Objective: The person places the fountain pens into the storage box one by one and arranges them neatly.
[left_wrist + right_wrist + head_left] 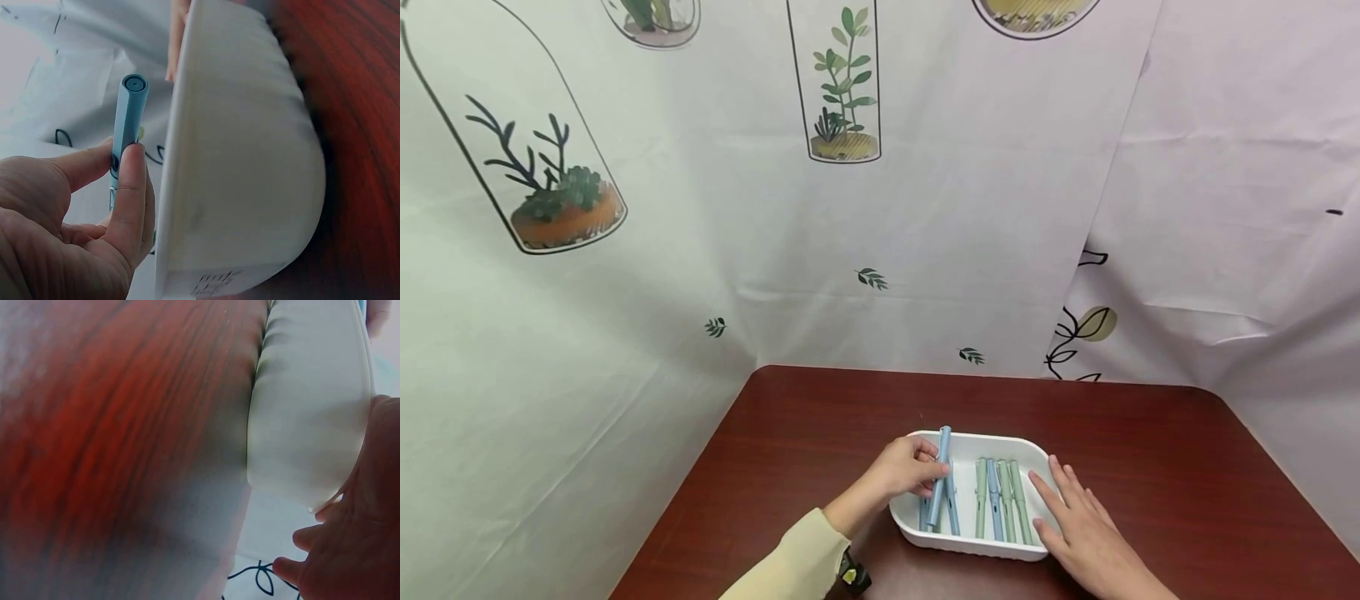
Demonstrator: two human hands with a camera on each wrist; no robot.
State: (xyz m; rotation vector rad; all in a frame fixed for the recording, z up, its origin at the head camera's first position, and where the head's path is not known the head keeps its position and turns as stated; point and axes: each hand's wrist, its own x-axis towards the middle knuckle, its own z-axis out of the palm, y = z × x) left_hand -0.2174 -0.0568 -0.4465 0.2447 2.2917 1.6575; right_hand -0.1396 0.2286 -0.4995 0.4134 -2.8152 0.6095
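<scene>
My left hand (913,467) pinches a light blue pen (939,479) between thumb and fingers, above the left part of a white tray (970,543). In the left wrist view the blue pen (129,115) points its round end at the camera. Beneath it in the tray lies another blue pen (952,500), with more partly hidden by the hand. Several green and blue pens (1006,500) lie side by side in the tray's right half. My right hand (1086,533), fingers spread and fairly straight, rests at the tray's right rim.
The tray stands on a dark red-brown wooden table (820,417). White cloth (970,233) printed with plants in jars hangs behind the table and along its sides. A dark band with a yellow mark (852,575) sits at the left wrist.
</scene>
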